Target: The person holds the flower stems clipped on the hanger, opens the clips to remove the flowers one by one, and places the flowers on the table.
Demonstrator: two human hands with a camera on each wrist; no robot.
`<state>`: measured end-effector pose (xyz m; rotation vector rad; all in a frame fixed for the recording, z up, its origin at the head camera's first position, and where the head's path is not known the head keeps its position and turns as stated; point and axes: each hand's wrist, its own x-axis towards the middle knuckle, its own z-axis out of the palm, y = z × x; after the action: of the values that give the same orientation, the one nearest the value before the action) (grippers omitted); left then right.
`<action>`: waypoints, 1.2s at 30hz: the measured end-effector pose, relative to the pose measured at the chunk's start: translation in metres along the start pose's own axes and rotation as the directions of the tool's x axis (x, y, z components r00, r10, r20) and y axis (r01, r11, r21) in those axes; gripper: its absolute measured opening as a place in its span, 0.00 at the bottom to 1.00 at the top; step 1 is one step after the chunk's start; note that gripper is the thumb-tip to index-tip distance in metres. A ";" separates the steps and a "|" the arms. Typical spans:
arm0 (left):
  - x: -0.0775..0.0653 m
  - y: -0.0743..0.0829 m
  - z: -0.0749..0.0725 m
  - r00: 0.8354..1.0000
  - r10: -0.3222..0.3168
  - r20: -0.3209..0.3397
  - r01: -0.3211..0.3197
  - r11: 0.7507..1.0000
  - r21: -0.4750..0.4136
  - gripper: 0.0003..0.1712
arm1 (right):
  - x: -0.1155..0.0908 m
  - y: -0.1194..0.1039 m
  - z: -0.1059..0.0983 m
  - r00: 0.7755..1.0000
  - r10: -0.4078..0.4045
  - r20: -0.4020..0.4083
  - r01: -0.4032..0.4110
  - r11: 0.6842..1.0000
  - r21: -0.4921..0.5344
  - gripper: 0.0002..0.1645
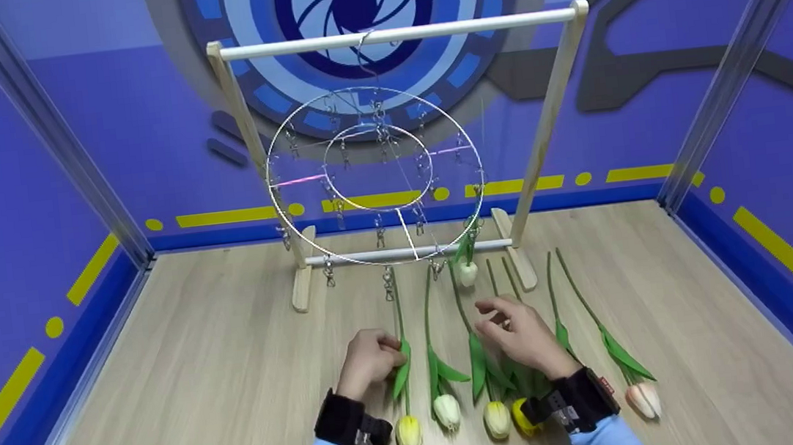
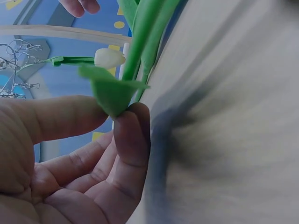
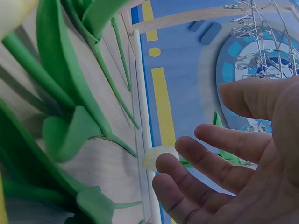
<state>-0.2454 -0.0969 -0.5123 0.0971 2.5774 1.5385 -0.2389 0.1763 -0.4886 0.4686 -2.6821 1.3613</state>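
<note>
My left hand [image 1: 369,359] pinches a leaf [image 2: 112,95] of the leftmost artificial tulip [image 1: 409,435], a pale yellow one lying on the table, between thumb and forefinger. My right hand [image 1: 521,335] is above the stems of the other tulips, fingers loosely bent and apart, holding nothing in the right wrist view. A white tulip [image 1: 469,274] hangs head down from a clip at the right side of a round wire hanger [image 1: 407,233]. Beside the left hand lies another white tulip [image 1: 447,412]. More to the right are a cream tulip [image 1: 497,420] and a yellow one [image 1: 524,419], partly hidden by the right wrist.
A wooden rack [image 1: 545,129] with a white top bar [image 1: 464,26] carries the hanger, which has two rings and many small metal clips [image 1: 380,235]. A pale pink tulip [image 1: 644,401] lies at the far right. Blue panels surround the wooden table [image 1: 186,392].
</note>
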 end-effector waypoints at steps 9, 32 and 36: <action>0.000 -0.001 0.001 1.000 -0.018 0.007 0.018 1.000 -0.006 0.09 | -0.001 0.000 0.003 0.997 -0.044 0.057 0.045 0.999 -0.025 0.19; -0.010 0.009 0.008 0.999 -0.007 0.032 0.005 0.999 0.052 0.10 | -0.002 0.000 -0.001 0.996 -0.030 0.081 0.030 1.000 0.007 0.21; -0.013 0.011 0.014 1.000 0.009 0.028 -0.012 0.994 0.107 0.12 | -0.001 0.001 -0.001 0.996 -0.028 0.082 0.027 1.000 0.012 0.22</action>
<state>-0.2306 -0.0810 -0.5080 0.1414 2.6409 1.3921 -0.2380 0.1777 -0.4886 0.5724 -2.7231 1.3797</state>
